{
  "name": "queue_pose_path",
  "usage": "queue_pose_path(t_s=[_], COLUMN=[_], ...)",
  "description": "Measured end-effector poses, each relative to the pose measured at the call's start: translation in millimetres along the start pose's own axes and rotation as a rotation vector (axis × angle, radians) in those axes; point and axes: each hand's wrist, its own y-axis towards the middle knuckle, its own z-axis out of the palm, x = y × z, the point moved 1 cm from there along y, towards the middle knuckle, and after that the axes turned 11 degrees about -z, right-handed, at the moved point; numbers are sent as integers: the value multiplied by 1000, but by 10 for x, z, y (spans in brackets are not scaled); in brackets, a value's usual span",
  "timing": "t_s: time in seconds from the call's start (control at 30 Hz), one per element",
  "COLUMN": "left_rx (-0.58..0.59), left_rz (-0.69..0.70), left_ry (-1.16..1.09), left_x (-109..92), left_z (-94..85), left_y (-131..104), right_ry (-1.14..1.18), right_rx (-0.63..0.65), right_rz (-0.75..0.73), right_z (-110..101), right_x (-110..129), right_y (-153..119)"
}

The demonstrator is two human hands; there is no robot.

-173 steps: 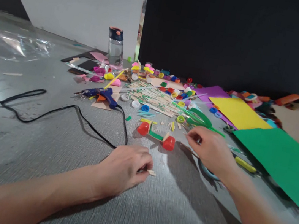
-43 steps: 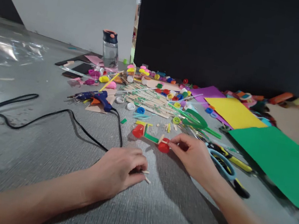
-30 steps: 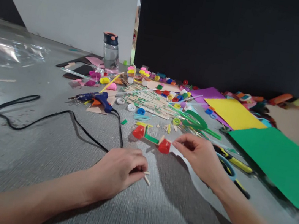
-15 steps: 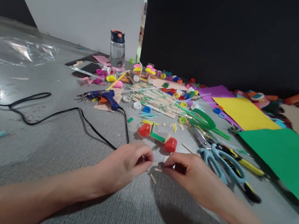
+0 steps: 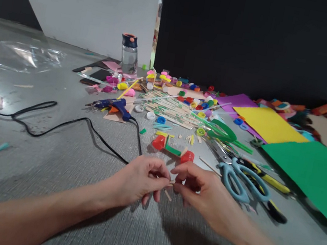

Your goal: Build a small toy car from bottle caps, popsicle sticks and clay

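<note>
My left hand (image 5: pixel 147 179) pinches a short piece of wooden stick (image 5: pixel 171 182) between thumb and forefinger. From the other side, my right hand (image 5: pixel 196 185) has its thumb and finger closed at the far end of the small wood, close against the left fingertips. Whether it holds a second piece I cannot make out. Below the fingertips another short stick piece (image 5: pixel 168 195) lies on the grey table. Just beyond my hands sits a small build (image 5: pixel 173 151) of red bottle caps joined by a green strip, its right cap near my right fingers.
A blue glue gun (image 5: pixel 115 107) lies to the left, its black cord (image 5: pixel 97 140) looping across the table. Scissors (image 5: pixel 236 175) and yellow-black pliers (image 5: pixel 267 179) lie at right, beside green paper (image 5: pixel 312 178). Wooden sticks (image 5: pixel 169 108), caps and a water bottle (image 5: pixel 129 55) are farther back.
My hands have come closer together, fingertips nearly meeting, and the small wood is now lifted between them. My right hand has shifted left. The build and tools stay in place.
</note>
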Motion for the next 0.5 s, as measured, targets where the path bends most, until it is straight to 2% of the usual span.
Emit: queue_pose_path(t_s=[0.07, 0.2, 0.27, 0.5], left_rx=[-73, -295, -328, -371], left_rz=[81, 322, 376, 372], left_ry=[135, 661, 838, 950], left_x=[4, -18, -23, -28], left_z=[-12, -55, -73, -131], left_y=[-12, -65, -81, -59], right_ry=[-29, -168, -245, -414], right_rx=[23, 43, 71, 82], right_rz=[-14, -31, -61, -154], right_z=[3, -3, -8, -67], right_x=[-15, -62, -82, -104], right_y=[2, 22, 32, 20])
